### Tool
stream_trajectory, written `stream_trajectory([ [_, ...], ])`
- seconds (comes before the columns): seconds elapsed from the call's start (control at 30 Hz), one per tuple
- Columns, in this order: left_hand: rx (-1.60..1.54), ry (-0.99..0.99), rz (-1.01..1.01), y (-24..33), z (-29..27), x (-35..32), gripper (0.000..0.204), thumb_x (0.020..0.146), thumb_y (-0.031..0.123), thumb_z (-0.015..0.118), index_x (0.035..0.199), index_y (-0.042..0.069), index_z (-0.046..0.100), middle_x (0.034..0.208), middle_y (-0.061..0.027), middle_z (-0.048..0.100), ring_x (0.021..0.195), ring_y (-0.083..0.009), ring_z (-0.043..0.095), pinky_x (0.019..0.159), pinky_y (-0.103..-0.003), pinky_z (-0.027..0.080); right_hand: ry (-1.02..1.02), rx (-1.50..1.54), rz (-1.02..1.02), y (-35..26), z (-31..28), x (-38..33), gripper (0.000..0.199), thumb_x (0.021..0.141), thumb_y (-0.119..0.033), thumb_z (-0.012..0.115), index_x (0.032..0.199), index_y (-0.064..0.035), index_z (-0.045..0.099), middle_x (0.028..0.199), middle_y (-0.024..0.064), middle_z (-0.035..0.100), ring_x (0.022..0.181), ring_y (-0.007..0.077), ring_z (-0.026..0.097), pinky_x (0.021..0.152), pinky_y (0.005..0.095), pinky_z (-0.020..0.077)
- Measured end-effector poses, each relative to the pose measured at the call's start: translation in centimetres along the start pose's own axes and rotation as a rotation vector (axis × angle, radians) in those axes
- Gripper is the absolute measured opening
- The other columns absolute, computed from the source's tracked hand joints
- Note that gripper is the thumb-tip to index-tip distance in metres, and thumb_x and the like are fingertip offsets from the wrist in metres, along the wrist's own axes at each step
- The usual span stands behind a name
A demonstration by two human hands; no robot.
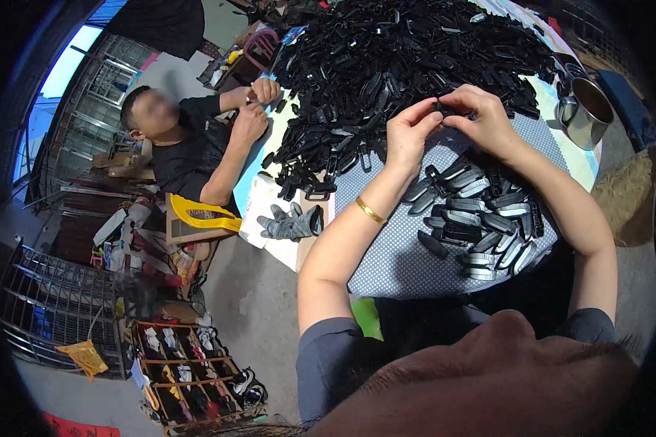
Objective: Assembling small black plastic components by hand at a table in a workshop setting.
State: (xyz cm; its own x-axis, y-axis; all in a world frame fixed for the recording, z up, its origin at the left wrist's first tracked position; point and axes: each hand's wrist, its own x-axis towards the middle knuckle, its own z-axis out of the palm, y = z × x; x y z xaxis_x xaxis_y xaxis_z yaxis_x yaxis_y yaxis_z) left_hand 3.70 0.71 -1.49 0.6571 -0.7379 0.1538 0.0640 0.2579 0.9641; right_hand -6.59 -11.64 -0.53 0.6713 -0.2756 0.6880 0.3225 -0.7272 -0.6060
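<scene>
Both hands meet over the near edge of a large heap of black plastic parts [408, 65]. Between their fingertips is a small black plastic part [438, 106], mostly covered by the fingers. My left hand [410, 138], with a gold bangle on its wrist, pinches it from the left. My right hand [482, 122] pinches it from the right, thumb and forefinger closed. Below them, between my forearms, lies a smaller pile of elongated black and grey plastic pieces [465, 217] on a dotted grey cloth [379, 255].
A grey work glove [291, 223] lies at the table's left edge, near a yellow plastic piece [200, 215]. A metal mug [587, 109] stands at the right. Across the left side, another person [197, 138] works with both hands raised. A shoe rack [197, 371] stands lower left.
</scene>
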Motion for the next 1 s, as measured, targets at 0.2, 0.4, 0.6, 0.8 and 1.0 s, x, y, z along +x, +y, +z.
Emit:
stream_trajectory([
  [0.2,-0.091,0.030,0.010,-0.2,0.8,0.0,0.031,0.078,0.002,0.061,0.108,-0.003,0.056,0.097,-0.0076,0.061,0.081,-0.0110,0.057,0.071,-0.021,0.047,0.023,-0.135,-0.161,0.5,0.6,-0.2,0.030,0.063,-0.008,0.071,0.088,-0.0010,0.058,0.085,0.0093,0.056,0.078,0.0228,0.059,0.067,0.0330,0.0485],
  [0.4,-0.084,-0.162,0.032,1.3,-0.1,0.4,0.031,0.085,0.010,0.054,0.114,-0.002,0.051,0.104,-0.0080,0.059,0.086,-0.0090,0.055,0.078,-0.021,0.044,-0.322,0.245,0.345,2.0,-0.3,0.3,0.030,0.077,-0.025,0.064,0.093,0.0002,0.060,0.071,0.0039,0.060,0.066,0.0096,0.053,0.059,0.0261,0.0435],
  [0.6,-0.129,-0.261,0.032,1.8,-0.5,0.4,0.027,0.087,0.011,0.052,0.110,-0.002,0.052,0.104,-0.0094,0.059,0.093,-0.0150,0.056,0.085,-0.027,0.043,-0.284,0.152,0.254,-0.5,-0.4,0.2,0.031,0.076,-0.016,0.065,0.096,0.0070,0.058,0.069,0.0014,0.056,0.062,0.0054,0.046,0.054,0.0228,0.0388],
  [0.8,-0.169,-0.232,0.040,2.3,0.5,0.2,0.023,0.085,0.009,0.052,0.105,-0.002,0.055,0.097,-0.0091,0.061,0.087,-0.0148,0.057,0.081,-0.026,0.043,-0.296,0.141,0.142,-0.3,-1.0,0.4,0.026,0.075,-0.021,0.066,0.083,0.0030,0.060,0.059,0.0075,0.055,0.054,0.0101,0.049,0.051,0.0273,0.0393],
  [1.0,0.927,-0.202,0.129,3.2,0.3,-0.2,0.025,0.077,0.012,0.063,0.099,0.001,0.061,0.076,-0.0050,0.063,0.068,-0.0069,0.056,0.065,-0.021,0.045,-0.205,-0.042,0.351,4.8,-6.0,2.2,0.021,0.078,-0.018,0.061,0.085,0.0019,0.061,0.068,0.0054,0.060,0.059,0.0087,0.054,0.055,0.0233,0.0440],
])
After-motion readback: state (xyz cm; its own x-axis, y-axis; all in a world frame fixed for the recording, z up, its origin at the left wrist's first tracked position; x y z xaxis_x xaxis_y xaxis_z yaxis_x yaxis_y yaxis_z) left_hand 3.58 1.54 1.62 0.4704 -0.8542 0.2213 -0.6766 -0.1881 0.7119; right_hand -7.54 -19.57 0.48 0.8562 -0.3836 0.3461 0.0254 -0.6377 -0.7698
